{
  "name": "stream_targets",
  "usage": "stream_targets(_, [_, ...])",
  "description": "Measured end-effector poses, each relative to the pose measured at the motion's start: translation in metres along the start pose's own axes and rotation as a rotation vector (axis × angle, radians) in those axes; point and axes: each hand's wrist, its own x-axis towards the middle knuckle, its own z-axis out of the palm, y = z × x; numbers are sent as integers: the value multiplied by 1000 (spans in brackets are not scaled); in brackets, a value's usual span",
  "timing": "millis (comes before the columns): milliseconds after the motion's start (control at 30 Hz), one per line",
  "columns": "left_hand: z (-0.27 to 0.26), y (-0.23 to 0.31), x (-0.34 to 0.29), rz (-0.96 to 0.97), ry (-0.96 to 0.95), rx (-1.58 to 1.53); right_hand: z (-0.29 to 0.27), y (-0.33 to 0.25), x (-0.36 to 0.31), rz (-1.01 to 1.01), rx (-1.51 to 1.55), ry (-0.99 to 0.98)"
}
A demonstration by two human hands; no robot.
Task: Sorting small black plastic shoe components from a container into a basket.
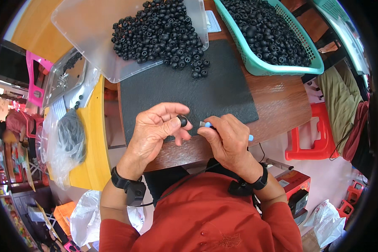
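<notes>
1. We are pinching one small black rubber ring between the thumb and fingertips of our left hand, holding it just above the near edge of the dark foam mat.
2. Our right hand is clenched around a small blue-handled blade, whose short metal tip is pointing at the ring and sitting just beside it; we cannot tell whether it is touching.
3. To do this step well, we judge that we should be keeping the ring's face turned toward the blade, bracing both hands close together, and working the tip away from our left thumb.
4. The grip on the ring looks light, so a slip seems the main risk; a firmer pinch on its rim would help.
5. Farther out, loose black rings are lying heaped in a clear plastic lid-like tray, some spilling onto the mat.
6. A teal mesh basket of more rings is standing to the right, on the wooden table.
7. The middle of the mat is giving us open room; the table edge is running just under our wrists, so anything dropped may roll off toward our lap.
</notes>
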Motion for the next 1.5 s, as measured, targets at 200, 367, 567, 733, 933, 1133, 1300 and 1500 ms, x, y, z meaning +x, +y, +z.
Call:
stream_targets(200, [2, -14, -8, 125, 42, -10, 4, -10, 4, 13, 89, -8])
stream_targets(367, [14, -9, -19, -7, 70, -192, 9, -14, 6, 22, 117, 7])
stream_targets(567, [17, -18, -24, 48, 95, -214, 9, -17, 7, 3, 106, 21])
stream_targets(733, [25, -21, -25, 38, 138, -269, 11, -16, 5, -1, 92, 42])
stream_targets(933, [23, -19, -28, 70, 121, -162, 11, -14, 3, -40, 45, 37])
stream_targets(1133, [23, -20, -30, 20, 127, -210, 12, -14, 2, -90, 10, 33])
stream_targets(1300, [25, -23, -30, -10, 131, -272, 10, -15, 2, -96, -24, 22])
stream_targets(1500, [25, -28, -29, -6, 122, -338, 10, -14, 2, -126, -50, 11])
